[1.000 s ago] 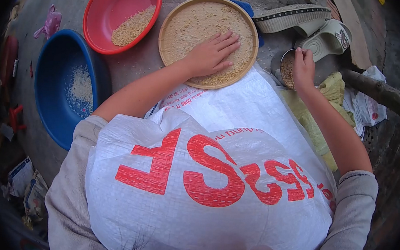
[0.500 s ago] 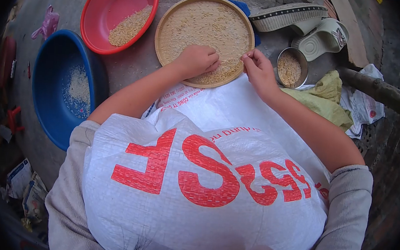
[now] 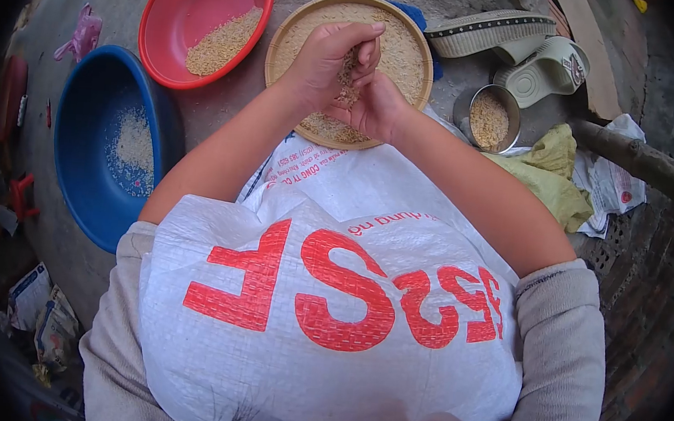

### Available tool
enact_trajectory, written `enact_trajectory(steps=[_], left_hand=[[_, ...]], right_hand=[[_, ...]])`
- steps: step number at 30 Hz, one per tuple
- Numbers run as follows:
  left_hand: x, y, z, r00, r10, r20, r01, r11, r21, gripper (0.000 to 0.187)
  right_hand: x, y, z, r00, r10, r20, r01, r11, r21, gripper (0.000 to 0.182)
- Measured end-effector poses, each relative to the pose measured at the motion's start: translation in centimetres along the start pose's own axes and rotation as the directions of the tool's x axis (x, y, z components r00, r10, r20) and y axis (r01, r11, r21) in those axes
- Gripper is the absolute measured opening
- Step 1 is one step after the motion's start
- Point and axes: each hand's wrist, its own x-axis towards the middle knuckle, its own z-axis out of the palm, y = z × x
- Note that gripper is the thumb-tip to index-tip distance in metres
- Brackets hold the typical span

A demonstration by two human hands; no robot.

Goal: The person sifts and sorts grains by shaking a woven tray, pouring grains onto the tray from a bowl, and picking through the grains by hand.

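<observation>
My left hand [image 3: 330, 57] is raised over a round woven tray [image 3: 271, 72] of pale yellow grain. Its fingers curl inward, and a clump of brownish grain or husks [image 3: 348, 83] shows against the palm. Just below and to the right, my right hand [image 3: 379, 108] lies cupped close against it, fingers stretched toward the left wrist. Part of the right fingers is hidden behind the left hand. Loose grain is spread across the tray beneath both hands.
A red basin [image 3: 152, 34] with grain and a blue basin [image 3: 78, 148] with whitish grain stand left. At right are a metal bowl [image 3: 489, 120] of grain, sandals [image 3: 541, 72], a yellow-green cloth [image 3: 544, 176] and a wooden pole [image 3: 638, 157]. A white printed sack [image 3: 418, 386] covers my lap.
My left hand has lifted from the tray's grain and turned, with a clump in its palm. My right hand has moved left from the tray's right rim to meet it, its pinch loosened.
</observation>
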Motion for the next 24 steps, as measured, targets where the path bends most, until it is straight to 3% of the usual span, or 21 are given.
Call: enact_trajectory(steps=[3,10,13,16,18,19,21,22,24], left_hand=[[-0.1,1.0,1.1,0.997,0.073,0.038,-0.073,0.997,-0.015,0.039],[-0.2,3.0,1.4,0.961,0.176,0.211,-0.147,0.978,-0.15,0.043],[-0.3,3.3,1.3,0.965,0.167,0.205,-0.127,0.973,-0.193,0.044],[-0.5,3.2,1.4,0.984,0.108,0.143,-0.086,0.985,-0.151,0.044],[-0.7,2.9,1.5,0.999,0.027,-0.028,-0.029,0.996,-0.09,0.039],[-0.5,2.6,1.0,0.999,0.026,-0.027,-0.029,0.996,-0.089,0.039],[0.3,1.4,-1.0,0.998,-0.006,0.056,0.026,0.928,-0.372,0.032],[0.5,0.4,-2.2,0.998,-0.005,0.057,0.026,0.928,-0.372,0.032],[0.7,-1.4,-4.3,0.997,-0.064,0.052,0.082,0.809,-0.582,0.027]], right_hand=[[1.3,0.5,-0.2,0.995,-0.019,0.099,0.007,0.994,0.113,0.032],[0.7,0.5,1.0,0.998,-0.029,0.053,0.018,0.981,0.194,0.035],[0.9,0.1,1.5,1.0,-0.015,-0.023,0.018,0.986,0.164,0.035],[1.5,-0.2,1.7,0.992,-0.108,-0.064,0.112,0.992,0.065,0.03],[2.5,-0.1,1.1,0.989,-0.117,-0.094,0.126,0.988,0.094,0.021],[3.0,-0.3,0.7,0.989,-0.117,-0.095,0.126,0.987,0.095,0.021],[3.2,-1.0,-0.4,0.999,0.021,0.036,-0.02,1.0,-0.012,0.037],[2.8,-1.4,-0.5,0.999,0.019,0.036,-0.019,1.0,-0.013,0.037],[1.9,-2.8,-0.7,0.999,0.002,-0.048,-0.002,1.0,0.001,0.047]])
